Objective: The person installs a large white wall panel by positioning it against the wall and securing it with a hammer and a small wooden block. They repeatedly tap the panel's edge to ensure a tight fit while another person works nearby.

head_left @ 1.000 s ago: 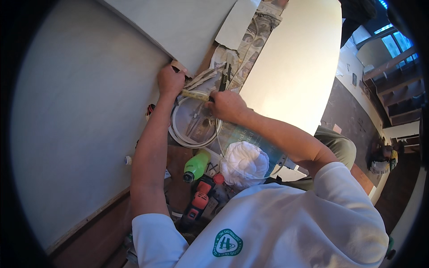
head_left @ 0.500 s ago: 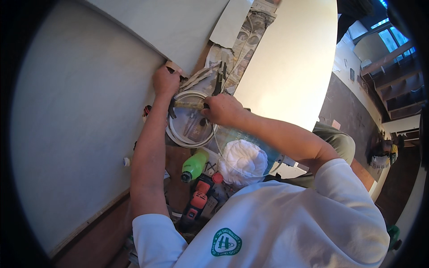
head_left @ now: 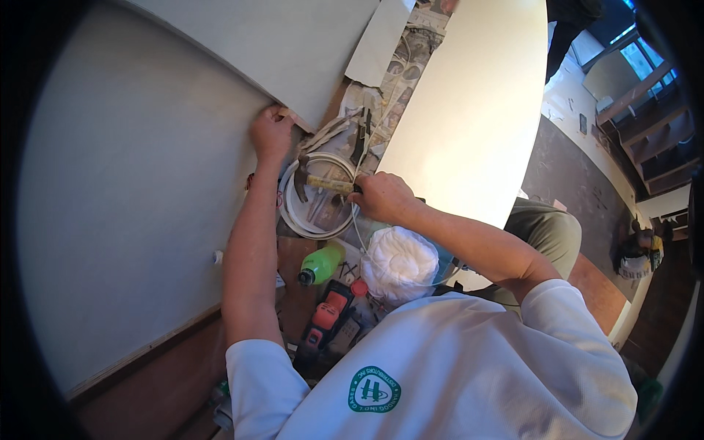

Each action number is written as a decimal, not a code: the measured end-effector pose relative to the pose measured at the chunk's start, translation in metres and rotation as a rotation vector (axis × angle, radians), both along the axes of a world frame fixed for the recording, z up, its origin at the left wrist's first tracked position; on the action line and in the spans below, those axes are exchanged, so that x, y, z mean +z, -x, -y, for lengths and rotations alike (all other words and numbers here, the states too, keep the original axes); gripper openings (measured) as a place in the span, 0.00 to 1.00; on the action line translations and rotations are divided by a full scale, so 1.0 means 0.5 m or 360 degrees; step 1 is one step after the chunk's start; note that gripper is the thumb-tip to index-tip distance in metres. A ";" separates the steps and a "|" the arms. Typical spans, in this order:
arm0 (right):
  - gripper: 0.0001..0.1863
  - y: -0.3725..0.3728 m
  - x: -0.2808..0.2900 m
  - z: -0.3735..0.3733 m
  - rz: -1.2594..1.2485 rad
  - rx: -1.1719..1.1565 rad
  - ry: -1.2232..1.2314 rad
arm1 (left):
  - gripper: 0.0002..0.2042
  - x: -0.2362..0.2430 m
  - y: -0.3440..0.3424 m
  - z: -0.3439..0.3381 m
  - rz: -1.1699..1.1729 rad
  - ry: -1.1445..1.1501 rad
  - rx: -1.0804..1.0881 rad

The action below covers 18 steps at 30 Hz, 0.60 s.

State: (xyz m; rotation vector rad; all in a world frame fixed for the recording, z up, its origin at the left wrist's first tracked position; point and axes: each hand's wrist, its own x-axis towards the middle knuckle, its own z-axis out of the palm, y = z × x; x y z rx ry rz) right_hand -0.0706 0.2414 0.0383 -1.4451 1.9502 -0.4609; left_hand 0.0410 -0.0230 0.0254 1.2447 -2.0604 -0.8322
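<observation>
My left hand (head_left: 270,137) is closed on a small wood strip (head_left: 297,121) at the lower corner edge of a large white panel (head_left: 271,44). The strip lies along that edge, partly hidden by my fingers. In my right hand (head_left: 385,198) is a hammer (head_left: 330,183), gripped near the end of its handle. Its metal head points left, apart from the strip and the panel. Below the hammer lies a coil of white edging or cable (head_left: 287,218).
A green bottle (head_left: 323,262), a red-and-black power tool (head_left: 326,315) and a white cloth bundle (head_left: 400,265) lie near my body. Newspaper (head_left: 411,62) runs beside a long pale board (head_left: 469,103) on the right. A white surface (head_left: 139,198) fills the left side.
My right hand has drawn the hammer right and slightly down, so its head is farther from my left forearm. My left hand stays at the panel edge, with more of the wood strip showing.
</observation>
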 end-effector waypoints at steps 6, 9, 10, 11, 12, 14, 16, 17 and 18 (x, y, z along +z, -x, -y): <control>0.20 -0.004 0.034 0.012 -0.0002 -0.0031 0.0054 | 0.17 0.032 -0.004 0.002 -0.0209 -0.0002 -0.0205; 0.20 0.004 0.051 0.008 0.0006 -0.0072 0.0037 | 0.17 0.051 0.010 -0.023 0.0376 0.0054 -0.0165; 0.20 0.004 0.054 0.004 0.0013 -0.0087 0.0031 | 0.17 0.041 0.010 -0.020 0.0380 0.0090 -0.0116; 0.20 0.006 0.056 -0.003 0.0020 -0.0103 0.0026 | 0.17 0.027 0.010 -0.014 0.0384 0.0127 -0.0067; 0.21 0.005 0.056 -0.011 0.0032 -0.0114 0.0019 | 0.17 0.017 0.005 -0.012 0.0393 0.0162 -0.0014; 0.21 0.010 0.051 -0.034 0.0033 -0.0106 0.0018 | 0.17 -0.002 -0.012 -0.008 0.0377 0.0177 -0.0004; 0.21 0.016 0.046 -0.057 0.0050 -0.0103 0.0019 | 0.17 -0.014 -0.035 -0.004 0.0316 0.0162 -0.0026; 0.21 0.016 0.041 -0.070 0.0066 -0.0101 0.0016 | 0.17 -0.020 -0.053 -0.006 0.0263 0.0135 -0.0052; 0.21 0.018 0.044 -0.080 0.0079 -0.0109 0.0012 | 0.17 -0.018 -0.062 -0.011 0.0207 0.0106 -0.0088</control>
